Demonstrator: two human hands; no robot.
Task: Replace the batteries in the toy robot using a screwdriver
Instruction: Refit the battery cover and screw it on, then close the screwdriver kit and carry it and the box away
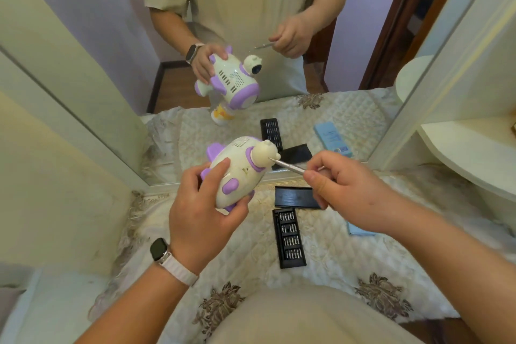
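Observation:
My left hand (199, 212) grips the white and purple toy robot (237, 173) from below, holding it up above the quilted table cover. Its cream head points to the right. My right hand (343, 187) pinches a thin silver screwdriver (289, 166) between thumb and fingers. The screwdriver's tip touches the robot's head near the neck. The mirror behind shows the robot's other side, with vent slots and a speaker grille.
An open black bit case (289, 237) with several bits lies on the cream quilted cover (251, 265), its lid (296, 197) just behind it. A blue box (360, 230) sits partly hidden under my right forearm. A large mirror (279, 22) stands straight ahead, a white shelf (469, 148) at the right.

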